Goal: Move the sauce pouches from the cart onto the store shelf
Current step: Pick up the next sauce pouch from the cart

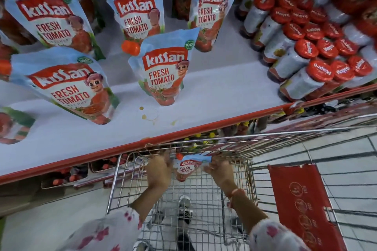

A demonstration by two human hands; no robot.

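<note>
My left hand (158, 171) and right hand (219, 171) fingers pinch one pouch (186, 168) over the cart (204, 206); raised toward twelve o'clock, it could catch the shelf (142, 142) lip and slip.

i see both hands down inside the wire cart (122, 185), the left hand (158, 171) and right hand (219, 171) gripping one sauce pouch (186, 168) between them by its upper corners, its orange cap at the top left. above the cart's rim runs the white shelf (214, 96) with its red front edge, where several kissan pouches (163, 69) stand upright. red-capped jars (306, 49) crowd the shelf's right side.
</note>
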